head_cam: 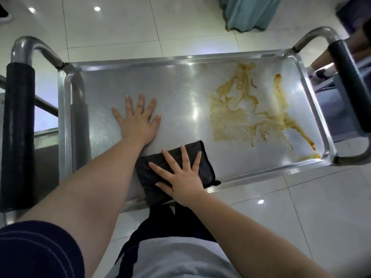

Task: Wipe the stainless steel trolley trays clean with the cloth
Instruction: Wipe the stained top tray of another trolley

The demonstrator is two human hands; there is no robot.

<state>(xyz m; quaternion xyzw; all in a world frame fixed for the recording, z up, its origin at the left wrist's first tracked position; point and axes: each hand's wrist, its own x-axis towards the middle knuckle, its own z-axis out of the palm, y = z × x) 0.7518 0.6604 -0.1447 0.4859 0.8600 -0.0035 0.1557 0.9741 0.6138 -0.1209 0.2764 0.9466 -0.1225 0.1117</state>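
The stainless steel top tray [180, 85] of the trolley lies below me. A brown, partly smeared spill [245, 113] covers its right half and runs toward the near right corner. A folded black cloth [152, 177] lies on the tray's near edge, left of the spill. My right hand [178, 177] presses flat on the cloth with fingers spread. My left hand [138, 119] rests flat on the bare steel at the tray's left middle, fingers spread, holding nothing.
Tubular handles with black grips stand at the left end [18, 133] and right end [349, 87] of the trolley. White floor tiles surround it. A teal curtain [251, 13] hangs beyond the far side, and a person's foot [321, 72] shows at the right.
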